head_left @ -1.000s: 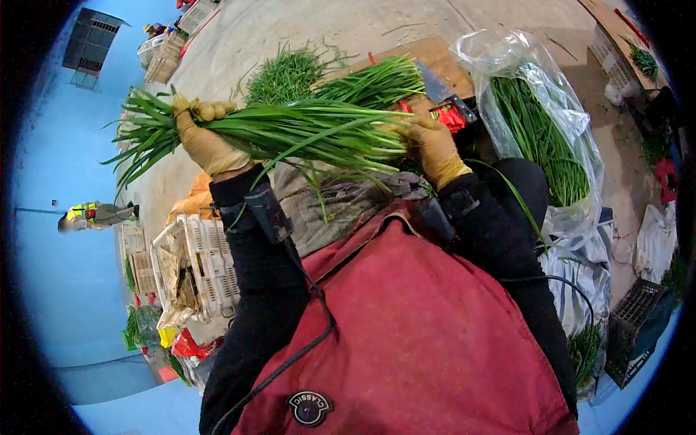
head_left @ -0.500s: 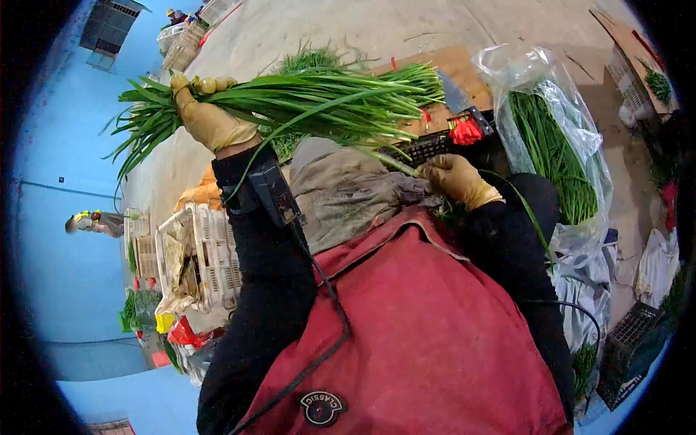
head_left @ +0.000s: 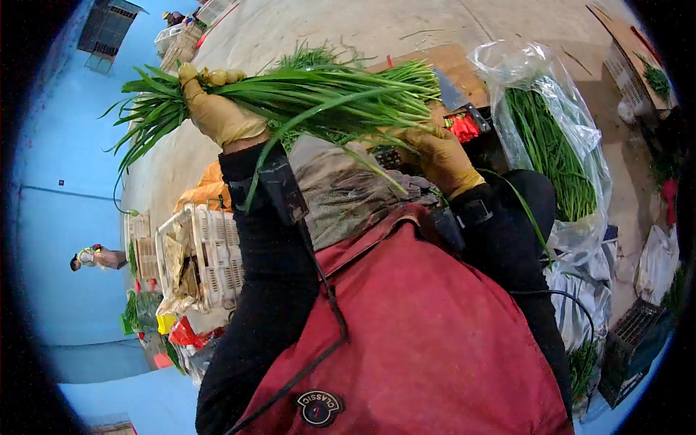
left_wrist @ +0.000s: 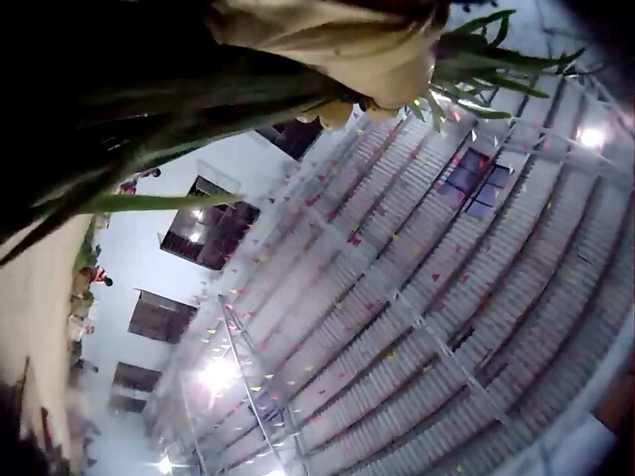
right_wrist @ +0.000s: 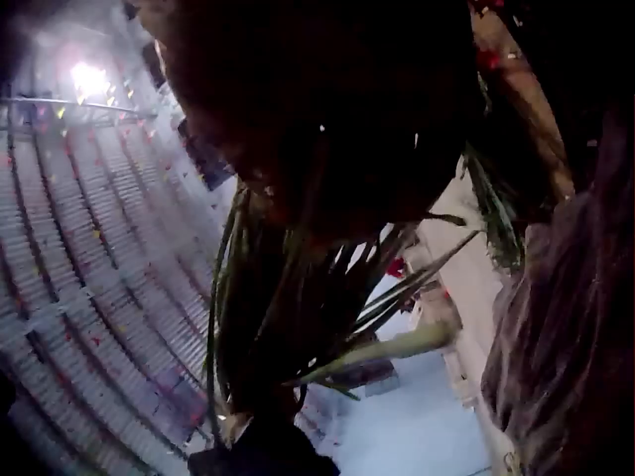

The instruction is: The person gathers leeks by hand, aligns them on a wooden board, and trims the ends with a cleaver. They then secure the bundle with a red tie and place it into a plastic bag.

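My gloved left hand point(head_left: 223, 114) holds a long bunch of garlic chives point(head_left: 312, 90) crosswise, thumb and fingers wrapped near the leafy end. Leaf tips droop past this hand on the left, and the pale stem ends point right. Among those ends are the fingers of my gloved right hand point(head_left: 446, 158), pinching at the stems; leaves partly cover the fingertips. A loose leaf hangs below the bunch toward the lap. In the left wrist view the glove point(left_wrist: 347, 50) curls around the leaves. Dark shadow hides most of the right hand in its wrist view, above stems point(right_wrist: 327, 297).
More trimmed chives point(head_left: 417, 76) lie on cardboard point(head_left: 464, 69) beyond the hands, beside a broad knife point(head_left: 449, 90) and red ties point(head_left: 462, 127). A clear plastic bag point(head_left: 580, 134) of chives stands at right. White crates point(head_left: 217, 250) stand at left; a person point(head_left: 101, 257) is farther off.
My right hand pulled a pale stalk down and away from the bunch, then came back up to the stem ends. The left hand kept its grip throughout.
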A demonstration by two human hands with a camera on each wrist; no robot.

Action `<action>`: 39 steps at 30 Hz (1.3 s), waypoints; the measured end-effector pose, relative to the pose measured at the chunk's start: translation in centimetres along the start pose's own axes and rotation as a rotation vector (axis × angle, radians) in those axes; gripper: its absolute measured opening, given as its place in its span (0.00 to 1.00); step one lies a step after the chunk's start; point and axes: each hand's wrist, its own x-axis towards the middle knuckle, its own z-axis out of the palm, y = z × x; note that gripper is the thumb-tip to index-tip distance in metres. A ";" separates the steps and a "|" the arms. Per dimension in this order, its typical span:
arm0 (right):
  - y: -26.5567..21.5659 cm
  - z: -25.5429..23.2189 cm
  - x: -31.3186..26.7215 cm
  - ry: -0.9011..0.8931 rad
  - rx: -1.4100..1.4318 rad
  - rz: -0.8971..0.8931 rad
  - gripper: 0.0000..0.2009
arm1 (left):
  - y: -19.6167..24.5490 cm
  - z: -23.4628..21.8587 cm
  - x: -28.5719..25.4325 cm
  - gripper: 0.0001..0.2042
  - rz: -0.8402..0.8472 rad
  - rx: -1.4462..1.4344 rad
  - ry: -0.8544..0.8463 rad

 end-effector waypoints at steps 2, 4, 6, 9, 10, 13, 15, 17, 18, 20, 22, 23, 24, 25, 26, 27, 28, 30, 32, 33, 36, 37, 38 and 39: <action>0.8 -1.8 0.4 0.140 -0.196 0.050 0.10 | 0.0 -0.1 0.4 0.16 0.001 0.000 0.036; 1.6 -3.4 0.3 0.228 -0.369 0.088 0.09 | 0.0 -0.3 0.6 0.16 0.011 -0.018 0.056; 2.2 -6.2 0.0 0.241 -0.479 0.143 0.09 | 0.1 -0.3 0.7 0.15 0.021 -0.029 0.061; 2.0 -7.0 -0.9 0.209 -0.405 0.185 0.12 | 0.3 -0.5 0.5 0.15 0.020 -0.027 0.058; 1.9 -6.9 -0.9 0.173 -0.321 0.161 0.12 | 0.2 -0.6 0.7 0.15 0.020 -0.037 0.063; 1.8 -5.0 -0.9 -0.022 -0.084 0.093 0.17 | 0.2 -0.5 0.5 0.15 -0.003 -0.062 0.054; 1.5 -3.2 0.0 -0.027 -0.127 0.137 0.19 | 0.1 -0.5 0.4 0.15 -0.011 -0.079 0.035; 2.5 -1.5 0.9 0.012 -0.077 0.021 0.17 | -0.2 -0.9 0.4 0.14 -0.004 -0.098 0.012; 2.7 -0.7 0.9 0.039 -0.063 -0.031 0.17 | -0.2 -0.8 0.4 0.14 0.004 -0.072 0.018; 2.5 -0.2 0.9 0.130 0.047 -0.007 0.13 | 0.0 -0.6 0.0 0.16 0.022 -0.017 0.031; 2.8 -1.6 1.0 0.157 -0.126 0.031 0.10 | 0.1 -0.4 -0.1 0.16 0.015 -0.026 0.043; 3.3 -2.6 1.2 0.170 -0.214 0.050 0.09 | 0.1 -0.4 -0.1 0.16 0.013 -0.033 0.051; 4.9 -3.7 1.6 0.247 -0.288 -0.035 0.07 | 0.1 -0.5 -0.1 0.15 0.021 -0.035 0.052; 5.4 -4.8 1.4 0.222 -0.374 0.003 0.07 | 0.0 -0.6 0.1 0.15 0.030 -0.037 0.053; 5.3 -6.2 0.9 0.193 -0.464 0.040 0.08 | 0.0 -0.7 0.4 0.15 0.043 -0.042 0.057; 5.3 -7.7 0.5 0.160 -0.555 0.077 0.08 | -0.1 -0.9 0.7 0.15 0.043 -0.050 0.054; 5.8 -9.6 0.1 0.193 -0.732 0.114 0.07 | -0.4 -1.1 1.1 0.15 0.046 -0.056 0.052; 5.4 -11.5 -1.2 0.223 -1.049 0.210 0.06 | -0.4 -1.1 1.7 0.15 0.068 -0.030 0.106; 5.1 -11.6 -1.8 0.230 -1.235 0.261 0.07 | -0.4 -0.7 1.3 0.13 0.116 -0.055 0.085; 5.1 -11.4 -1.9 0.136 -1.033 0.207 0.07 | -0.5 -0.6 1.4 0.13 0.128 -0.049 0.071; 0.1 -4.1 -3.2 -0.089 -0.667 0.440 0.08 | -0.6 -0.2 0.9 0.13 0.103 -0.100 0.032; -0.3 -2.7 -3.4 -0.220 -0.548 0.420 0.13 | -0.6 0.0 0.5 0.13 0.113 -0.097 0.021; 0.3 -2.2 -3.0 -0.335 -0.517 0.364 0.16 | -0.6 0.3 -0.2 0.14 0.120 -0.095 0.008; 1.3 -2.0 -2.4 -0.449 -0.487 0.304 0.20 | -0.4 0.5 -1.0 0.14 0.129 -0.095 -0.006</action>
